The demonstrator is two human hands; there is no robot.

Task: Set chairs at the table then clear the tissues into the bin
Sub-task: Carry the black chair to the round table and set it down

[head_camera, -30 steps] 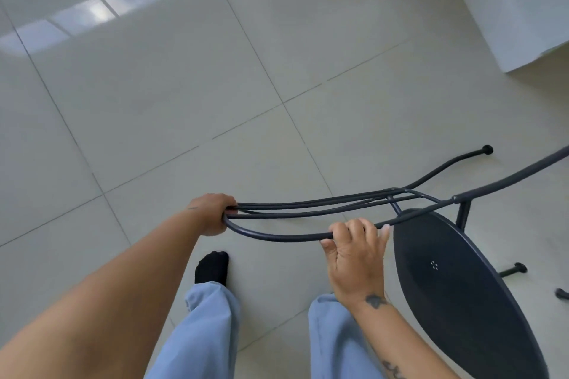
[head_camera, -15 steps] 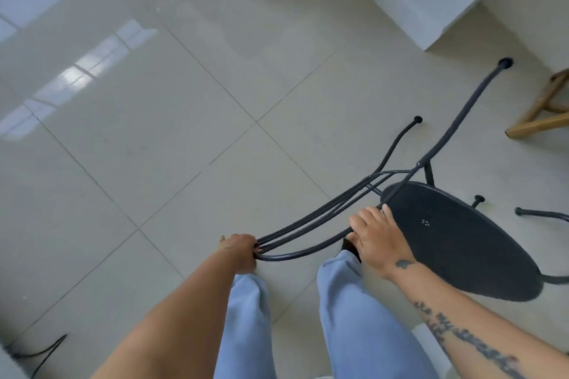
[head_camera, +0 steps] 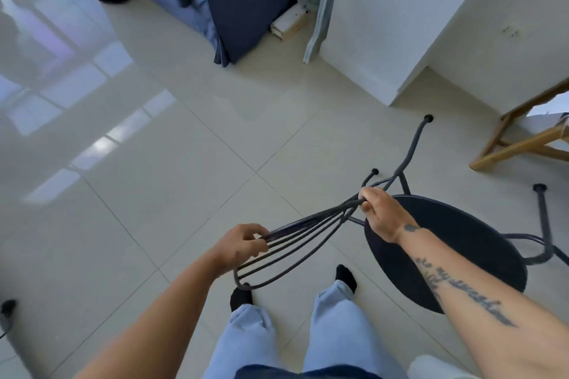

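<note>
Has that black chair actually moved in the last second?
Yes. The black chair has swung toward the white wall: its longest leg's tip, earlier well short of the wall's corner, now lies just beside it.

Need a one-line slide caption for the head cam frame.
A person's left hand and right hand grip the wire back of a black chair, held tilted over the tiled floor.
</note>
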